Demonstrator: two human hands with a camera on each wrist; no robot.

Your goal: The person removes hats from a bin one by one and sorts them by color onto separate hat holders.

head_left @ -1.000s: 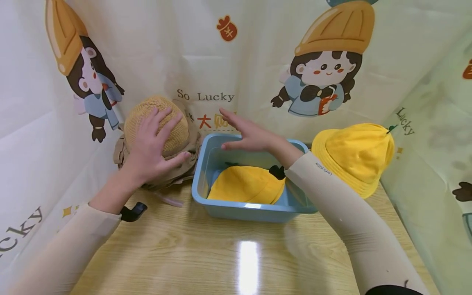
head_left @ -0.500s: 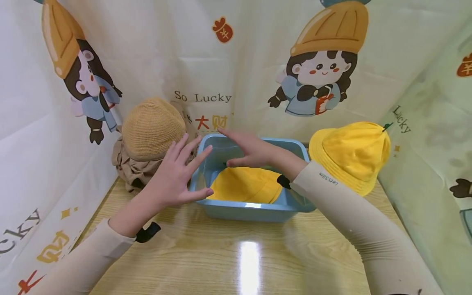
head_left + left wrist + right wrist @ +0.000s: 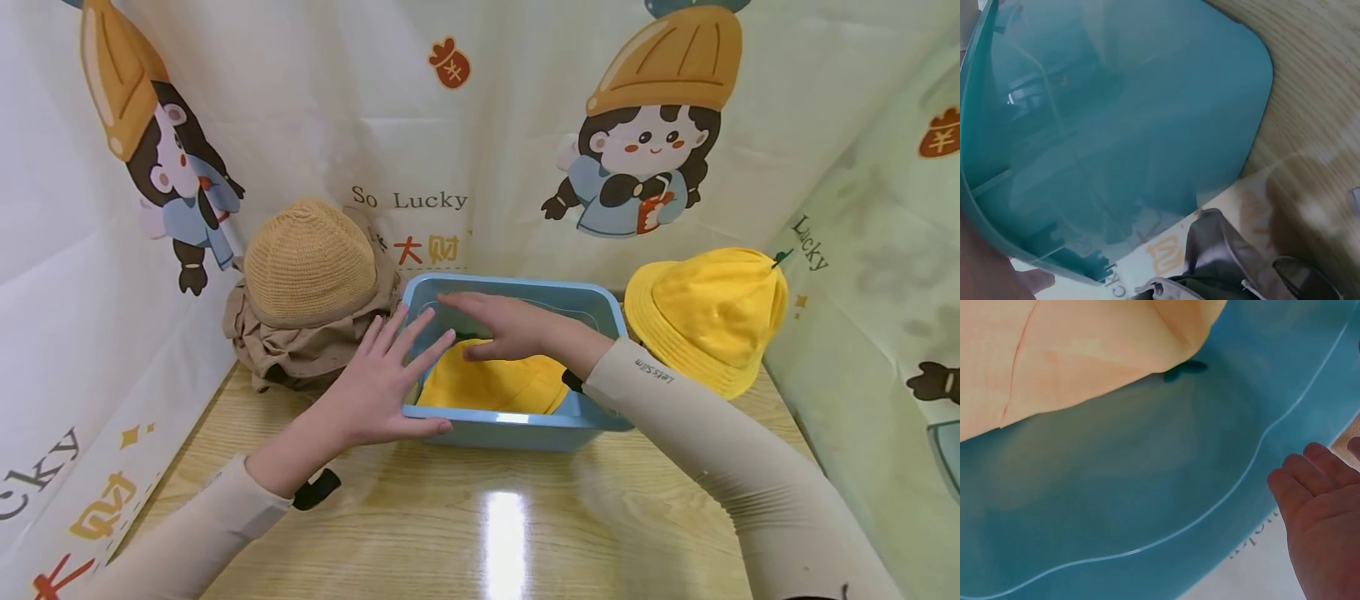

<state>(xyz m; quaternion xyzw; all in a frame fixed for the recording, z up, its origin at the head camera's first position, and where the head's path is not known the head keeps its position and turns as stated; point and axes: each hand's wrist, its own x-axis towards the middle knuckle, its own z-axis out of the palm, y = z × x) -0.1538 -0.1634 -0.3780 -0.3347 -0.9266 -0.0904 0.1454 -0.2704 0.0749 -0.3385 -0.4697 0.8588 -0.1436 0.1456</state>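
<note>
A yellow hat [image 3: 495, 383] lies inside the blue plastic bin [image 3: 517, 437] at the middle of the table. My left hand [image 3: 375, 392] is at the bin's left side with its fingers spread, holding nothing; whether it touches the rim I cannot tell. Over the bin's opening, above the yellow hat, my right hand [image 3: 510, 325] reaches in from the right with fingers extended and thumb apart. In the right wrist view the hat [image 3: 1085, 350] shows a small green stem, and that hand [image 3: 1325, 519] looks free of it. Part of the hat is hidden by my right hand.
A tan knitted hat [image 3: 307, 267] sits on a crumpled brown cloth item [image 3: 277, 350] left of the bin. Another yellow hat [image 3: 712, 317] with a green stem stands to the right. Printed curtains [image 3: 510, 125] enclose the wooden table [image 3: 420, 533].
My left hand has come away from the tan knitted hat, moving right and down to the bin's side. My right hand has lowered over the bin. The camera view has shifted slightly.
</note>
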